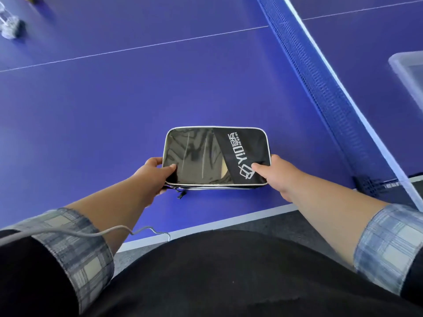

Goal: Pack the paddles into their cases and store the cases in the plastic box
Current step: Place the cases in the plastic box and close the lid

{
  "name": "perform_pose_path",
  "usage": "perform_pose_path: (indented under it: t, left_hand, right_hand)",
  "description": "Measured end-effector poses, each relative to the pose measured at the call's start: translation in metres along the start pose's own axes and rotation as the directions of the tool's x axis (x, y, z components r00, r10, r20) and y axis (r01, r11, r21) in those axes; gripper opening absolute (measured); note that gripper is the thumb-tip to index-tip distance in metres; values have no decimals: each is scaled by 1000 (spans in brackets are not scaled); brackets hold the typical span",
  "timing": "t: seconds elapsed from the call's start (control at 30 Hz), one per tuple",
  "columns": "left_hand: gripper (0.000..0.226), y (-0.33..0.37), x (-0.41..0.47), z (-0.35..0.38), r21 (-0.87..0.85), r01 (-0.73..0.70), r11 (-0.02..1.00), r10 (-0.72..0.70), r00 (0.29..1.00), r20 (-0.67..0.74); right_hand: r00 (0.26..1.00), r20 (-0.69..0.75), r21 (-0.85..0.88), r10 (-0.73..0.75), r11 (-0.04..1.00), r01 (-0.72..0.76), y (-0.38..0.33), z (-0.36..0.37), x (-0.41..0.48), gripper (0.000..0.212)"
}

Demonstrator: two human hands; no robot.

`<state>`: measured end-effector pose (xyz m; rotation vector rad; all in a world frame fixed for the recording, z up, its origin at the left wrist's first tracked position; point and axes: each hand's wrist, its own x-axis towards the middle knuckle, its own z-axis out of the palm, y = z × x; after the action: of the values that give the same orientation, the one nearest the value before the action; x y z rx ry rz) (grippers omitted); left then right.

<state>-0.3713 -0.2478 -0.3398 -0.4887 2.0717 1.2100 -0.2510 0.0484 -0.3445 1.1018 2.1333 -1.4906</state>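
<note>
A black rectangular paddle case (206, 156) with white piping and a white logo is held flat just above the blue table-tennis table (114, 99), near its front edge. My left hand (155, 175) grips the case's left end, thumb on top. My right hand (277, 172) grips its right end, thumb on the logo band. The case looks zipped shut, with a zipper pull hanging at its near left corner. No paddle is visible. The clear plastic box (407, 72) stands at the far right, beyond the net, cut off by the frame edge.
The blue net (320, 88) runs diagonally between the case and the box, with its clamp at the table's right edge. A blurred clear object (10, 26) sits at the far left of the table. A grey cable hangs over my left sleeve.
</note>
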Motion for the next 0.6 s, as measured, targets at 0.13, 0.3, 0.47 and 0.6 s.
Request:
perform_pose_path:
  t: [0.13, 0.3, 0.47, 0.6]
  left_hand:
    - [28, -7, 16, -6, 106, 9, 994, -10, 1000, 7]
    - [18, 6, 35, -9, 190, -110, 976, 119, 992, -33]
    - [20, 26, 55, -7, 261, -127, 957, 127, 992, 18]
    - [35, 38, 62, -7, 226, 4, 974, -35, 991, 130]
  right_hand:
    - [1000, -30, 23, 4, 1000, -3, 10, 14, -2, 50]
    - [995, -70, 151, 75, 987, -63, 8, 26, 3, 51]
    - [982, -129, 220, 138, 970, -108, 1, 26, 11, 53]
    - [959, -155, 346, 239, 922, -174, -7, 23, 18, 55]
